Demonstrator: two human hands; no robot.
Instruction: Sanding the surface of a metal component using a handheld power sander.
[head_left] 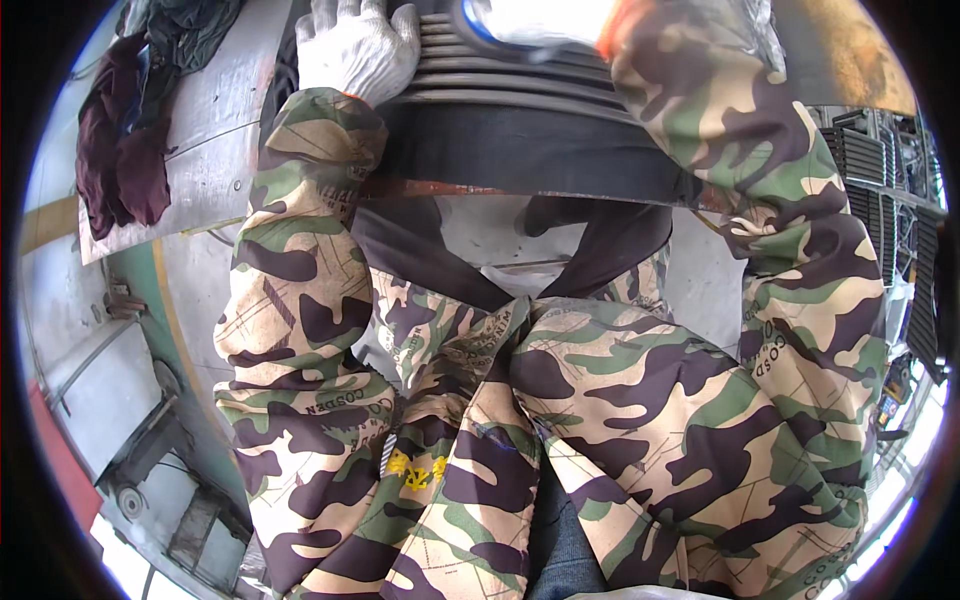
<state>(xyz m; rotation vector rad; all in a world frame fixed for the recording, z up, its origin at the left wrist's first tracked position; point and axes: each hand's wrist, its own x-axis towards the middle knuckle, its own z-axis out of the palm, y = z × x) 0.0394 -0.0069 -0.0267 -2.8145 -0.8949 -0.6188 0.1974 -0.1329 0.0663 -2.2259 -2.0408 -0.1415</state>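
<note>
My left hand [357, 48], in a white knitted glove, lies palm down with its fingers stretched out. It rests at the left end of a row of parallel dark grey rods [510, 97]. My right hand [555, 18], also white-gloved with an orange cuff, is over the rods farther right and smeared by motion. A curved blue edge [470, 22] shows beside it; what it belongs to is unclear. The top of the picture cuts off both hands in part, and the right fingers cannot be made out. Black sheeting [530, 150] covers the near edge below the rods.
A grey metal table [215, 125] on the left carries dark and maroon clothing [125, 175]. Crinkled clear wrapping [765, 35] lies beyond my right sleeve, near a rusty yellowish surface [850, 50]. Stacked dark ribbed parts [870, 170] stand on a rack at the right.
</note>
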